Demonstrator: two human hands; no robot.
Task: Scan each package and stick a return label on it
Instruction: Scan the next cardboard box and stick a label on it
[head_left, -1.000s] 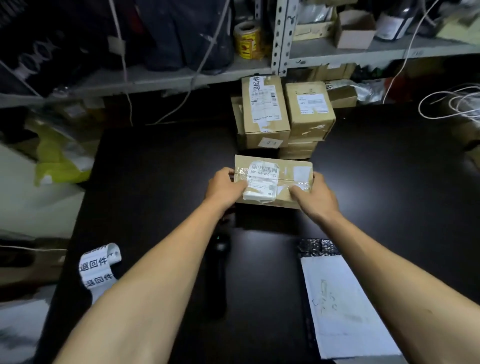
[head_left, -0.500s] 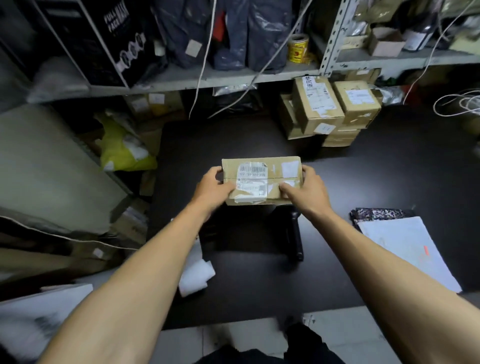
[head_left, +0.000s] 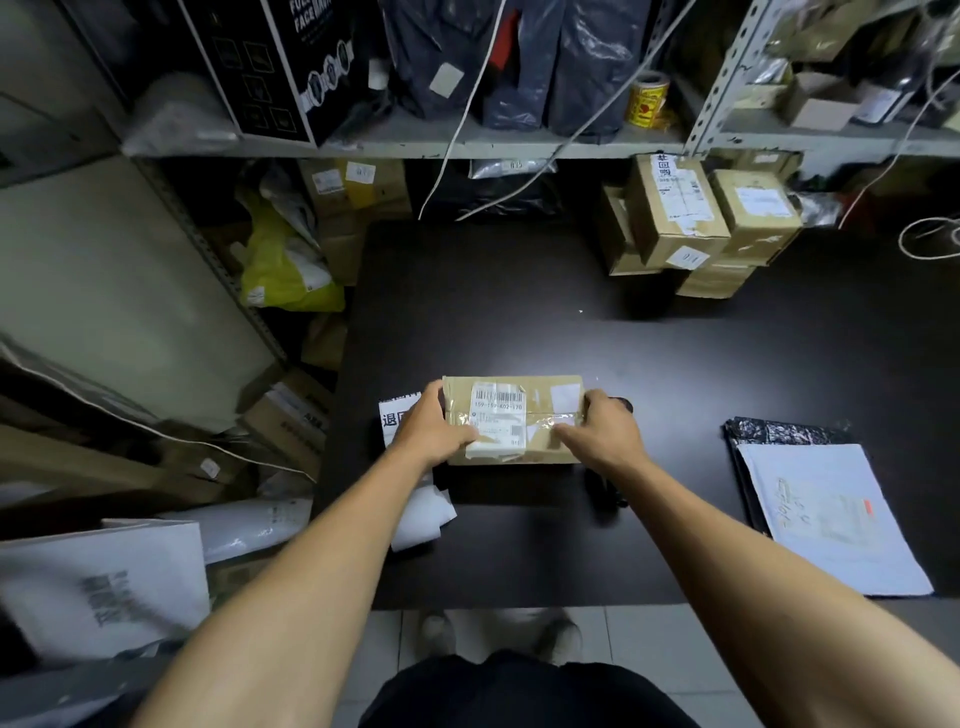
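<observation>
Middle of table: the dark flat table top (head_left: 519, 312) is bare beyond the taped brown cardboard box (head_left: 511, 418), so a hand can pass there.
Back right: a stack of brown cardboard boxes (head_left: 691, 223) blocks the way.
Right side: a flat white mailing bag (head_left: 826, 519) lies on a black one.
Left edge: a white roll of paper labels (head_left: 415, 499) lies just beside the taped box.
Behind the box: a black scanner (head_left: 602, 488) sits under the right hand (head_left: 605, 436).

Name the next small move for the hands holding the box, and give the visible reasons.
Probably free the right hand and reach for the dark scanner beside it. Both hands grip the box, left hand at its other end; its barcode label faces up, and the return labels lie untouched alongside.
</observation>
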